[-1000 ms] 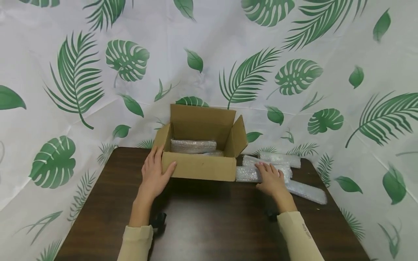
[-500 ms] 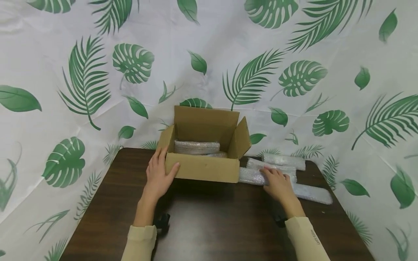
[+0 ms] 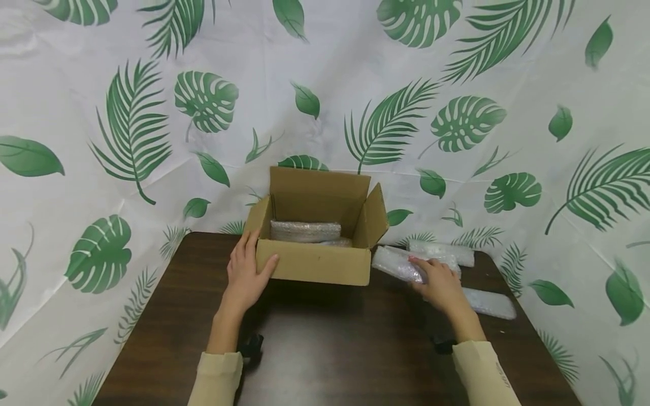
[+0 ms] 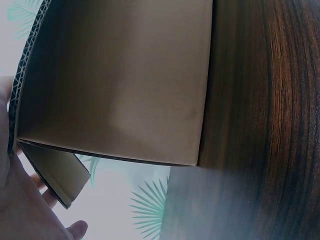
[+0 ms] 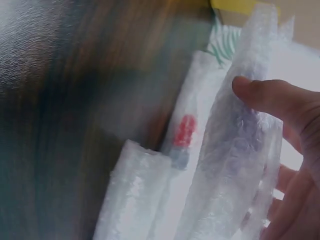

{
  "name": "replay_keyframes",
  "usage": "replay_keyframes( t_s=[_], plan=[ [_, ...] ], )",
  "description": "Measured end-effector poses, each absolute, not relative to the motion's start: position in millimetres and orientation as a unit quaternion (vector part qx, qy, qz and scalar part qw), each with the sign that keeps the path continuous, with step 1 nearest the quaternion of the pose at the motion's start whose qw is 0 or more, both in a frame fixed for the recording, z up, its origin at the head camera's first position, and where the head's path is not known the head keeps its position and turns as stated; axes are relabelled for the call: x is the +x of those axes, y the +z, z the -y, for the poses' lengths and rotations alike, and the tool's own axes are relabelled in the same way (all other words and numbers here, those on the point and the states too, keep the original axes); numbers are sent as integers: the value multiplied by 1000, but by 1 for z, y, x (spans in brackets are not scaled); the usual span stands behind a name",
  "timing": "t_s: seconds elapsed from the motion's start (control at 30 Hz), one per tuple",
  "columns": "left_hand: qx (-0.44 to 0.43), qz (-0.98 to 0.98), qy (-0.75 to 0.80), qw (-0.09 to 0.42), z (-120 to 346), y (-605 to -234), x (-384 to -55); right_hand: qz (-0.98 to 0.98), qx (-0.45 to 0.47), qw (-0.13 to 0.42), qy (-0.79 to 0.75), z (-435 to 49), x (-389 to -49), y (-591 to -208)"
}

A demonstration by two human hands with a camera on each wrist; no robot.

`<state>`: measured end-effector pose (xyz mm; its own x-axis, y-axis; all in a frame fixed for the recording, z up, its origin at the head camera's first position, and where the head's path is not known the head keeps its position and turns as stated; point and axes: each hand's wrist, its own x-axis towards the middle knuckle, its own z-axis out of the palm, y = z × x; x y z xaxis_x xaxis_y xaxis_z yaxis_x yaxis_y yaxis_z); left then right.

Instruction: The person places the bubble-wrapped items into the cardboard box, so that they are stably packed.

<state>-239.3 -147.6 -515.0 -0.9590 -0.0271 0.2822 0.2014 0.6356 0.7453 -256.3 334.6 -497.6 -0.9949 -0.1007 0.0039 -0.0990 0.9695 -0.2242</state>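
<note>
An uncapped cardboard box (image 3: pixel 313 261) stands near the back of the table with its flaps up. My left hand (image 3: pixel 246 276) holds its front left corner, thumb on the front flap and fingers along the left one; the left wrist view shows fingers (image 4: pixel 48 196) behind a flap. In my right hand (image 3: pixel 440 283) is a bubble-wrapped package (image 3: pixel 398 264), pinched between thumb and fingers and tilted just right of the box. The right wrist view shows the thumb (image 5: pixel 260 92) across the wrap. What the wrap encloses cannot be made out. Inside the box lie bubble-wrapped packages (image 3: pixel 304 231).
More bubble-wrapped packages lie right of the box: one at the back (image 3: pixel 459 255) and another (image 3: pixel 490 303) near the table's right side. A red mark (image 5: pixel 185 131) shows on one package. A leaf-patterned sheet (image 3: pixel 325 113) hangs behind the dark wooden table (image 3: pixel 325 349).
My right hand has taken hold of the front bubble-wrapped package and lifted and tilted it off the table. My left hand stays on the box. The head view has shifted slightly.
</note>
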Motion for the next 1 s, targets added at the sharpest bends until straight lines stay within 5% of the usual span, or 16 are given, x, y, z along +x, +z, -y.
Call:
replay_keyframes(
  t_s=[0.53,1.0],
  plan=[
    [-52,895,-422,135,148,-516,-239,-993,-34,-20,-109,-338,-251,-455],
    [-56,899,-417,121,149,-515,-239,-973,-21,-130,-189,-318,-255,-403]
  ],
)
